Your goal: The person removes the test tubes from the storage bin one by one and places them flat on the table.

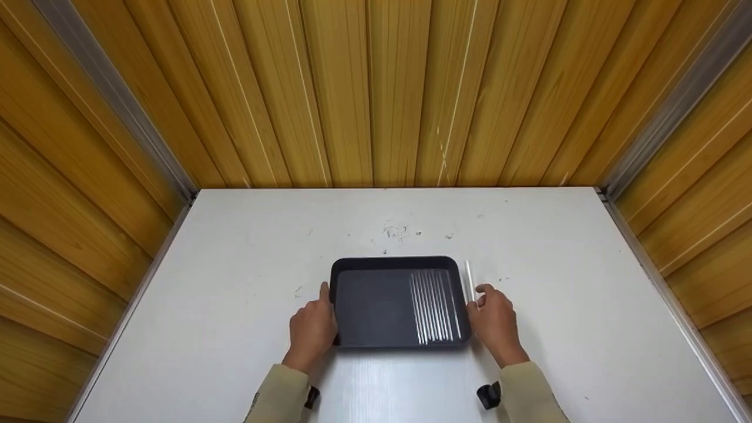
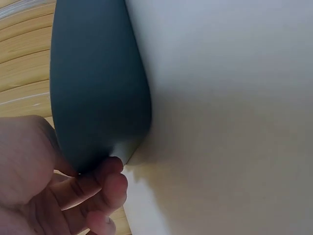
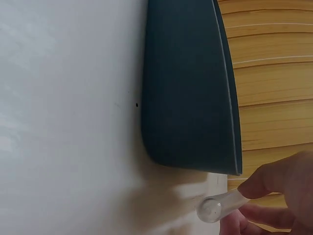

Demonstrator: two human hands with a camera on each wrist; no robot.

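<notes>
A dark grey rectangular tray (image 1: 376,308) lies on the white table, with a row of several clear test tubes (image 1: 432,305) side by side in its right part. My left hand (image 1: 311,329) grips the tray's left side, index finger pointing forward along it; the left wrist view shows the fingertips against the outer wall (image 2: 100,83). Just outside the tray's right wall, my right hand (image 1: 493,320) pinches one clear test tube (image 1: 469,279) between thumb and fingers. The tube's rounded near end (image 3: 210,209) shows in the right wrist view, beside the tray's corner.
The white table (image 1: 235,252) extends around the tray, with small dark marks (image 1: 395,231) behind it. Wood-patterned panel walls (image 1: 388,94) enclose the back and both sides. Metal rails (image 1: 652,264) run along the table's side edges.
</notes>
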